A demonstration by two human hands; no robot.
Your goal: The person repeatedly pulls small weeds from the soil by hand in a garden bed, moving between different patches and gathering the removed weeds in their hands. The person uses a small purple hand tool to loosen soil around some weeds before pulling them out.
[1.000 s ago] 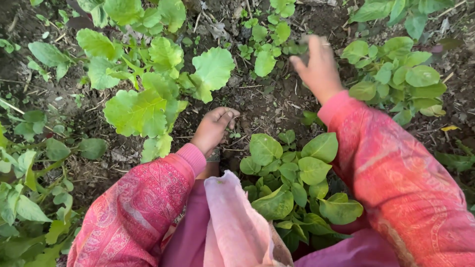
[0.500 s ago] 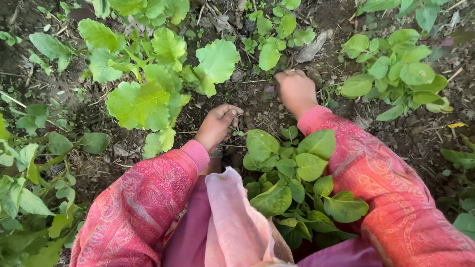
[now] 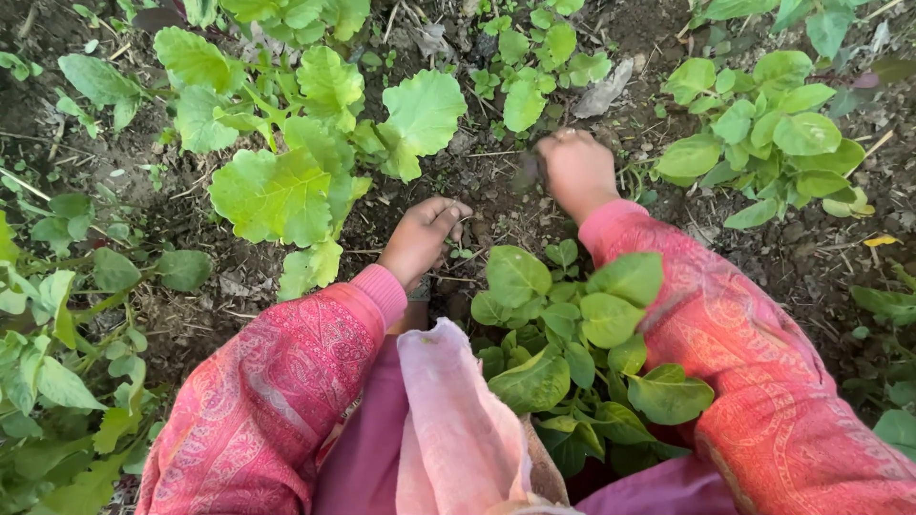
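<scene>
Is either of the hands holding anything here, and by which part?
Cannot be told: the left hand rests curled on the soil; the right hand is closed at ground level, contents hidden.

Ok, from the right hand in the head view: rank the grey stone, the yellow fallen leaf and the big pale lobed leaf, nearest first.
From the right hand:
1. Grey stone, just beyond it, up and slightly right.
2. Big pale lobed leaf, off to its left.
3. Yellow fallen leaf, far right on the soil.
</scene>
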